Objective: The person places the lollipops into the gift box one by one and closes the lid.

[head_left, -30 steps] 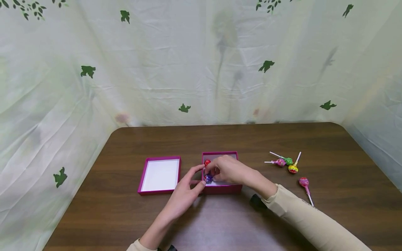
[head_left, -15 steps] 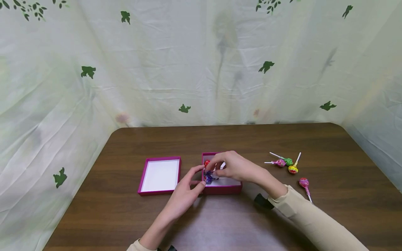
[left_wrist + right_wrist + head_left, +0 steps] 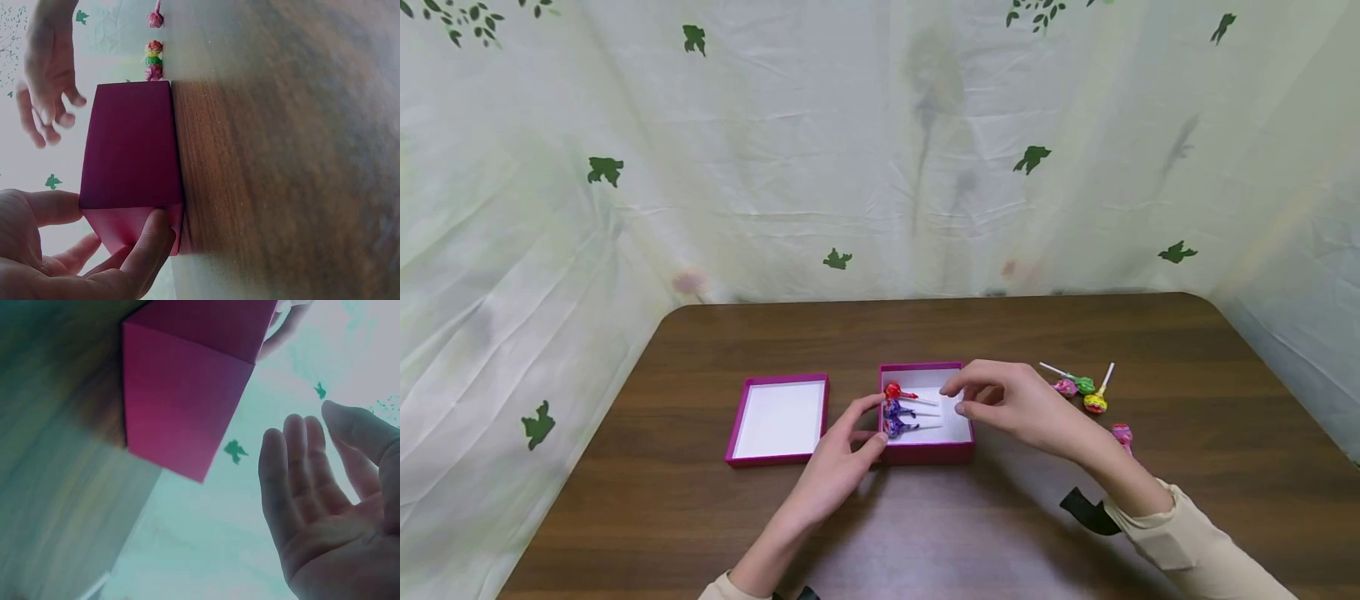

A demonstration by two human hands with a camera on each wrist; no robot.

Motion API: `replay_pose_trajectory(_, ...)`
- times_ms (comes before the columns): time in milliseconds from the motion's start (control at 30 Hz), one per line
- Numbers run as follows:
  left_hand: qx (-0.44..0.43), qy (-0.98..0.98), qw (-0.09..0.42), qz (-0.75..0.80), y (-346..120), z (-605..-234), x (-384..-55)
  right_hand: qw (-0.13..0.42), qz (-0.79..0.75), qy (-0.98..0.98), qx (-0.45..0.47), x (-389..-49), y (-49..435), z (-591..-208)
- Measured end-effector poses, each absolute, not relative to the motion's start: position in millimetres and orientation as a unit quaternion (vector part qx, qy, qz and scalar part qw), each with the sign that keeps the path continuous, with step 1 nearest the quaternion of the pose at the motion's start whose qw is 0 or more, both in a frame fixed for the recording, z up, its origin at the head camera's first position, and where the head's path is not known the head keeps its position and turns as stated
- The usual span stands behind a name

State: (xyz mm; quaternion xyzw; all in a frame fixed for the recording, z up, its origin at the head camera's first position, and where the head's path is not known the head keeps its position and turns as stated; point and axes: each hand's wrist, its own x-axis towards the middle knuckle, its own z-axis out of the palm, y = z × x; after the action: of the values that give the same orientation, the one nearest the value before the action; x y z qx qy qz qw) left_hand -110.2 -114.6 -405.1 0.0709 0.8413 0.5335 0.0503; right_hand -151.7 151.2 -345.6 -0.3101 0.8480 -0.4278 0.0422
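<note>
A magenta box [image 3: 928,453] with a white inside stands in the middle of the wooden table. Three lollipops lie in it side by side, sticks pointing right: a red lollipop [image 3: 893,391] at the back, a purple lollipop [image 3: 892,409] in the middle and another purple lollipop [image 3: 895,428] at the front. My left hand [image 3: 837,467] touches the box's left wall and near corner with extended fingers, as the left wrist view also shows. Above the box's right edge hovers my right hand [image 3: 1026,407], fingers loosely bent, nothing between them.
Left of the box lies its magenta lid [image 3: 778,419], white inside up. On the right, a green lollipop [image 3: 1084,384], a pink lollipop [image 3: 1064,387] and a yellow lollipop [image 3: 1096,403] lie grouped. Another pink lollipop [image 3: 1122,434] lies nearer, partly behind the right forearm.
My right hand has let go of the front purple lollipop inside the box and moved right, uncovering all three. My left hand has stayed at the box's left side.
</note>
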Motion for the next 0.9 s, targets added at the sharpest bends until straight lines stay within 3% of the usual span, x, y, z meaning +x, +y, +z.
replay_pose_trajectory(600, 0.072, 0.835, 0.058, 0.542, -116.4, -404.3, -109.8, -0.014, -0.371, 0.898, -0.235, -114.6, 226.7, -346.4)
replay_pose_trajectory(900, 0.069, 0.835, 0.063, 0.542, -116.1, -403.5, -109.7, -0.014, -0.308, 0.937, -0.163, -103.5, 261.7, -352.4)
